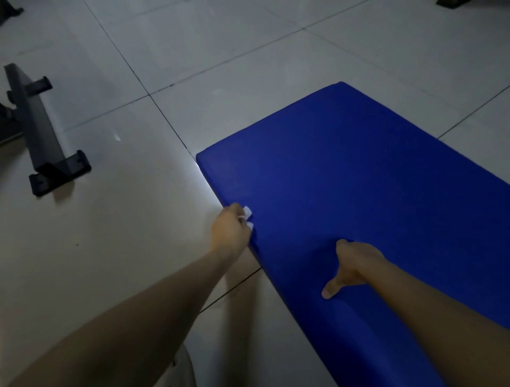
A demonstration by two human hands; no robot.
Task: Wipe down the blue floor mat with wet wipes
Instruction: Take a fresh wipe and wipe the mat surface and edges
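Note:
A thick blue floor mat (358,171) lies on the tiled floor, running from the centre toward the lower right. My left hand (230,230) grips a small white wet wipe (247,216) against the mat's left edge; only bits of the wipe show past the fingers. My right hand (350,265) rests on the mat's top surface nearer to me, thumb stretched out toward me. Its fingers are hidden behind the back of the hand, and the mat dents under it.
A dark grey metal bar with black feet (41,129) lies on the pale floor tiles (193,55) at the left. Another dark object (452,3) sits at the top right corner. Light fabric (182,367) shows at the bottom edge.

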